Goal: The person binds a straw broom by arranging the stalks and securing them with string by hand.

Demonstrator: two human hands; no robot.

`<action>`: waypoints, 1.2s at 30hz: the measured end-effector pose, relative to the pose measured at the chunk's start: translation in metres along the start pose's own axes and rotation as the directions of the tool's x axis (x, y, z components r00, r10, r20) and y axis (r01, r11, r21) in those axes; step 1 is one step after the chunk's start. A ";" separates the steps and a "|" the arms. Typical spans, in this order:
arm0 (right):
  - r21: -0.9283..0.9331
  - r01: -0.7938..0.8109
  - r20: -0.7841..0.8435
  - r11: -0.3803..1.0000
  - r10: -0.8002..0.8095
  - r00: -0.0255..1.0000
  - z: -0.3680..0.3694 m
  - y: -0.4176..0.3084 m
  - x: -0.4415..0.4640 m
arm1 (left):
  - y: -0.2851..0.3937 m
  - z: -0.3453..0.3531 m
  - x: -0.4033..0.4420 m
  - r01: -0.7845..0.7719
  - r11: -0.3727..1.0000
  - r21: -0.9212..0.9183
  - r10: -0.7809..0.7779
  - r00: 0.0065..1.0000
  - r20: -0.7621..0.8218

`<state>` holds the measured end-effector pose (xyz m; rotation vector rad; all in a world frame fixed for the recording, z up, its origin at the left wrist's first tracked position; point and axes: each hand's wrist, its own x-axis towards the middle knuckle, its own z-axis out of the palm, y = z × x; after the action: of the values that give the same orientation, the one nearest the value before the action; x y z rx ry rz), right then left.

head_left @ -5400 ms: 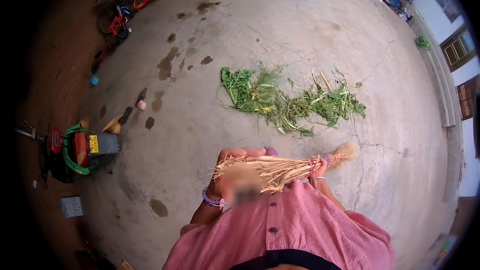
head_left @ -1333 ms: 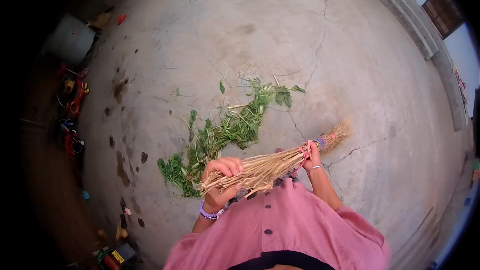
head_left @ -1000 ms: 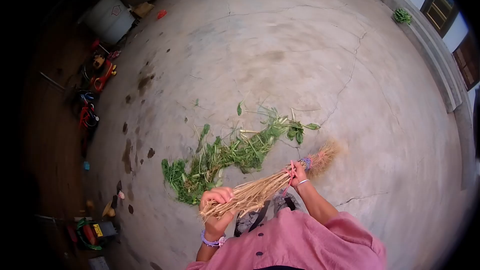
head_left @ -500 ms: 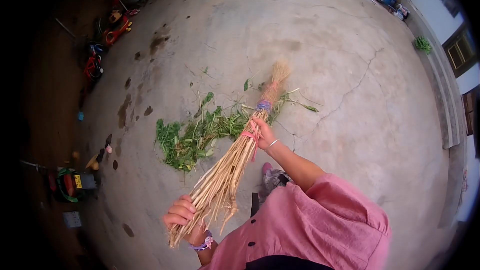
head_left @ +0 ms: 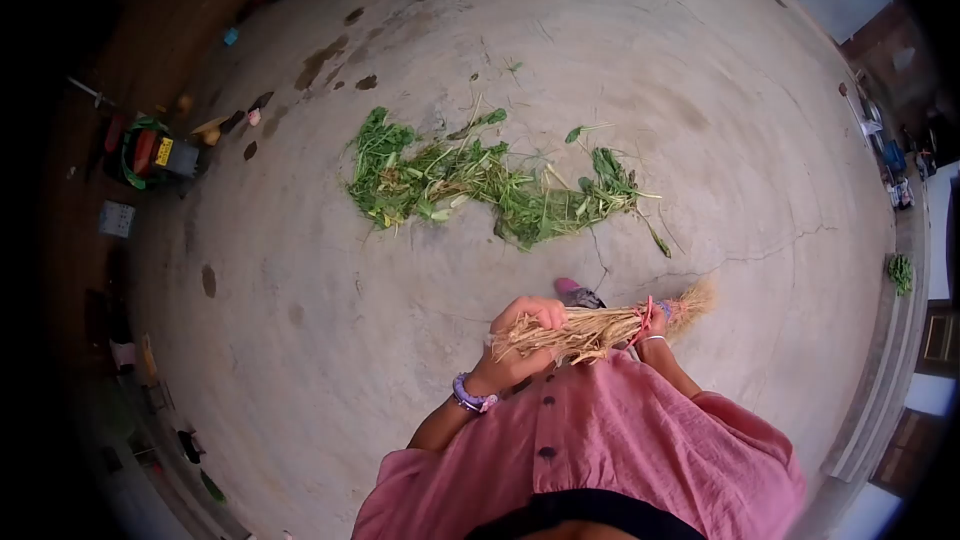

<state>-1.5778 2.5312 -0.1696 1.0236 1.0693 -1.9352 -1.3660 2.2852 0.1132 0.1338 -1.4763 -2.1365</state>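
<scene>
A straw broom (head_left: 595, 333) lies almost level across my front, close to my pink shirt. My left hand (head_left: 518, 340), with a purple bracelet at the wrist, is closed round the loose stalk ends. Near the pink tie, my right hand (head_left: 655, 325) is wrapped round the broom, just behind its bristle tip pointing right. Part of the right hand's fingers is hidden by the stalks. Beyond the broom, a ragged heap of green leaves and stems (head_left: 450, 175) is strewn over the concrete floor (head_left: 330, 370), apart from both hands.
My pink shoe (head_left: 575, 290) shows just past the broom. On the left stands a machine with a yellow label (head_left: 165, 152). A concrete step (head_left: 872, 380) runs along the right, with a green bunch (head_left: 899, 273) on it. Assorted items (head_left: 893, 162) lie at the far right.
The broom has swung from a slant over the greens to nearly level near my body. Both hands have kept hold of it, and the view has turned.
</scene>
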 end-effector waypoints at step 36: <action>-0.890 -0.318 -0.409 -0.327 0.881 0.240 -0.075 0.025 -0.172 | -0.048 0.578 -0.190 0.274 0.401 0.874 0.760 -0.633 -0.150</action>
<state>-1.4560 2.6199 -0.0542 0.1244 0.7071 -0.1060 -1.4361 2.8738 0.2585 1.0288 -0.4676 0.2461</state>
